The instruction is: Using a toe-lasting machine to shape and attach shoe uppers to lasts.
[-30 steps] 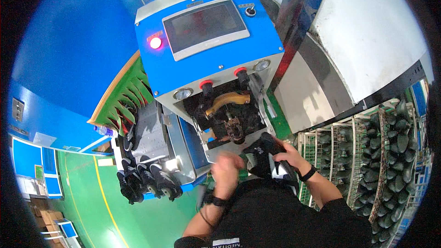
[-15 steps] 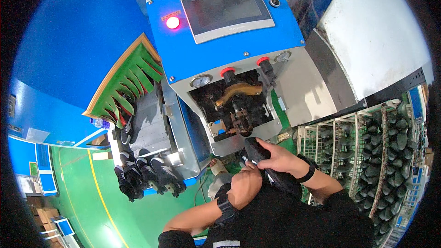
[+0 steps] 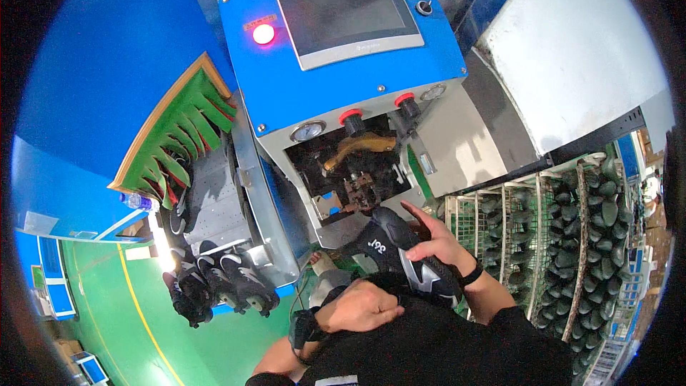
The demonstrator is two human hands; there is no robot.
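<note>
A black sneaker (image 3: 391, 232) with a white and silver side panel is in my right hand (image 3: 441, 244), in front of the machine's opening. My right thumb lies across its side, and the other fingers go round behind the sole. My left hand (image 3: 366, 307) is by my dark shirt, left of the sneaker's lower end, with curled fingers. Whether anything is in those fingers is hidden. Just beyond the sneaker is the clamp mechanism (image 3: 361, 191) of the blue and grey machine (image 3: 250, 93), under a brass-coloured curved arm (image 3: 361, 150).
Several black shoes (image 3: 221, 279) hang at the front of a metal conveyor (image 3: 214, 196) on the left, below green strip curtains (image 3: 164, 157). At right, a wire rack (image 3: 507, 243) holds many dark, shoe-shaped pieces (image 3: 593, 243). A red lamp (image 3: 264, 34) glows beside the dark screen (image 3: 350, 18).
The sneaker has turned so its printed upper and silver side show. My left hand has come off it and moved down and left. The view has shifted slightly.
</note>
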